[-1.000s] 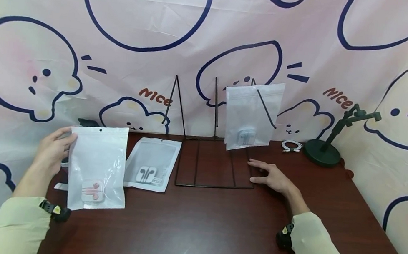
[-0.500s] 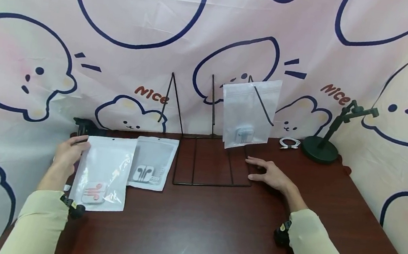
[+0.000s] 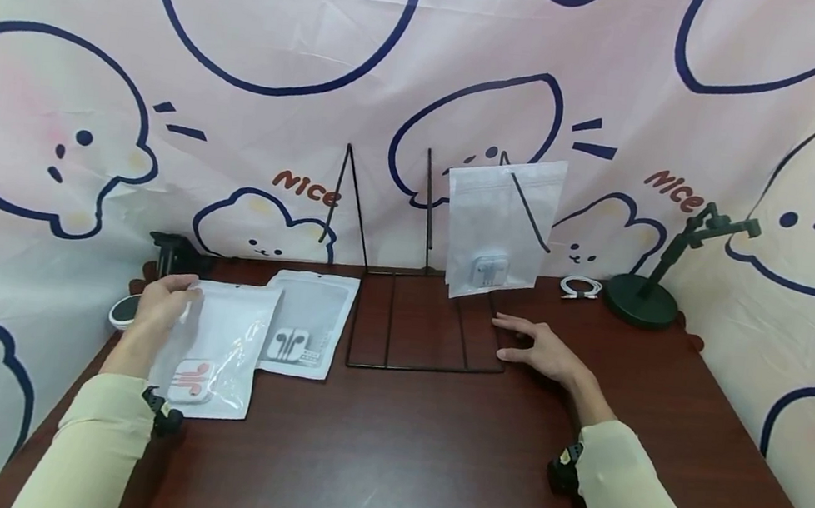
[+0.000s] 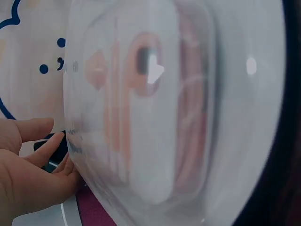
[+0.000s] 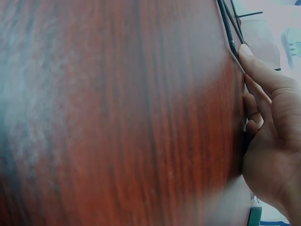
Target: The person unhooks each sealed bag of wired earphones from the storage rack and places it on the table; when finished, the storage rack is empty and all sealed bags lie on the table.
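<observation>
In the head view my left hand (image 3: 164, 302) pinches the upper left edge of a clear-fronted zip bag (image 3: 235, 335) holding pink earphones in a case (image 3: 191, 380). The left wrist view shows this earphone case (image 4: 150, 103) close up. Behind it lies a second zip bag (image 3: 326, 303) with white-cased earphones (image 3: 288, 344). My right hand (image 3: 547, 354) touches the right side bar of a black wire display rack (image 3: 425, 368), thumb and forefinger extended and apart. A third zip bag (image 3: 479, 220) with a small boxed item hangs on the rack's right hook.
A dark green stand (image 3: 643, 302) and a coiled white cable (image 3: 580, 287) are at the back right. A black object (image 3: 179, 255) and a white round item (image 3: 123, 311) sit at the far left, by the brown table (image 3: 383, 469) edge. A patterned cloth hangs behind.
My left hand has moved right and slightly down with the pink-earphone bag, which now overlaps the second bag. The right hand stays at the rack's side bar.
</observation>
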The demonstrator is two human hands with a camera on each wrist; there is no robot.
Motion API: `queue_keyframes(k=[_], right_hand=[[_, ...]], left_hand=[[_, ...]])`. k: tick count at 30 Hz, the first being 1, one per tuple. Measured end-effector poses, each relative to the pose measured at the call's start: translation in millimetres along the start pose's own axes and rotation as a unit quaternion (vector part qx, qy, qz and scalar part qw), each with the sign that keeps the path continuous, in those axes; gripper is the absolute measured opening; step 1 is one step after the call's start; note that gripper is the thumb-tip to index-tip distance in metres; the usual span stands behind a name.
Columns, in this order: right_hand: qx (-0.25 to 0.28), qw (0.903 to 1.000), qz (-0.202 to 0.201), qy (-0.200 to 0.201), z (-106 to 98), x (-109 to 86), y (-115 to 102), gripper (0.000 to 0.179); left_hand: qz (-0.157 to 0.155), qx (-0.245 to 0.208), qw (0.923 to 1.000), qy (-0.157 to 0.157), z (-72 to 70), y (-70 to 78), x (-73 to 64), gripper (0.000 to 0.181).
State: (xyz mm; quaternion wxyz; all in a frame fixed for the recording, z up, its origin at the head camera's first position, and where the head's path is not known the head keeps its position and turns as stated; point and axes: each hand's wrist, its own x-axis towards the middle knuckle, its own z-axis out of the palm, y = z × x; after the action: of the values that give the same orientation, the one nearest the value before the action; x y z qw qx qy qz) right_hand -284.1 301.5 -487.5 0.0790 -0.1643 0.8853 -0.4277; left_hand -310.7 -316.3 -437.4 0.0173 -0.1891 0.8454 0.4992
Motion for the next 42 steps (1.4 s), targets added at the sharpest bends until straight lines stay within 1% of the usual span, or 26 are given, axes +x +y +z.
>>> queue_keyframes(k=[4,7,10,12,14,16,19,22,24,28,31,34,36,39,42], right_hand=[[0.003,1.0000,0.000,-0.001,0.9,-1.0,0.2,0.062],[0.005,1.0000,0.001,-0.001,1.1,-1.1,0.0,0.062],[0.007,1.0000,0.001,-0.002,0.1,-0.4,-0.8,0.062],[0.006,1.0000,0.001,-0.003,-0.9,-0.6,-1.7,0.062],[0.004,1.0000,0.000,-0.002,-2.1,-0.7,-2.0,0.061],[0.001,1.0000,0.000,-0.001,-2.8,-1.0,-2.3,0.061],[-0.001,1.0000,-0.001,0.002,-3.4,-1.2,-2.1,0.061],[0.001,1.0000,-0.002,0.001,-2.4,-0.9,-1.8,0.061],[0.004,1.0000,-0.003,-0.001,-1.5,-0.7,-1.8,0.062],[0.009,1.0000,-0.001,-0.003,-0.3,-0.5,-2.4,0.062],[0.009,1.0000,-0.002,0.000,-0.8,-0.4,-2.7,0.062],[0.010,0.9999,-0.004,0.000,-1.4,0.0,-3.5,0.061],[0.012,0.9999,-0.004,-0.001,-1.4,0.2,-3.8,0.061],[0.014,0.9999,-0.007,-0.003,-1.2,0.3,-3.1,0.061],[0.014,0.9999,-0.008,-0.003,-0.9,0.3,-1.6,0.061]], left_hand=[[0.006,0.036,0.9992,-0.017,2.1,-2.7,1.5,0.056],[0.003,0.038,0.9991,-0.018,4.4,-4.6,3.5,0.057],[0.001,0.028,0.9995,-0.018,7.0,-1.6,4.2,0.062],[0.016,0.025,0.9993,-0.022,9.3,4.3,2.7,0.066],[0.041,0.019,0.9986,-0.028,13.2,14.0,-1.5,0.069],[0.074,0.021,0.9962,-0.040,18.6,26.0,-7.3,0.071],[0.118,0.020,0.9901,-0.073,30.1,45.1,-17.6,0.073],[0.150,0.021,0.9819,-0.114,44.3,60.4,-28.9,0.073],[0.166,0.020,0.9760,-0.139,54.7,67.2,-35.7,0.073],[0.195,0.013,0.9649,-0.176,78.4,75.8,-46.0,0.072],[0.211,0.003,0.9565,-0.202,97.4,78.4,-50.0,0.071],[0.223,-0.001,0.9478,-0.228,115.1,76.8,-52.6,0.071],[0.228,0.004,0.9437,-0.239,125.4,74.4,-53.5,0.071],[0.232,0.015,0.9415,-0.245,138.3,70.4,-54.2,0.070],[0.217,0.032,0.9460,-0.238,147.9,67.9,-54.6,0.067]])
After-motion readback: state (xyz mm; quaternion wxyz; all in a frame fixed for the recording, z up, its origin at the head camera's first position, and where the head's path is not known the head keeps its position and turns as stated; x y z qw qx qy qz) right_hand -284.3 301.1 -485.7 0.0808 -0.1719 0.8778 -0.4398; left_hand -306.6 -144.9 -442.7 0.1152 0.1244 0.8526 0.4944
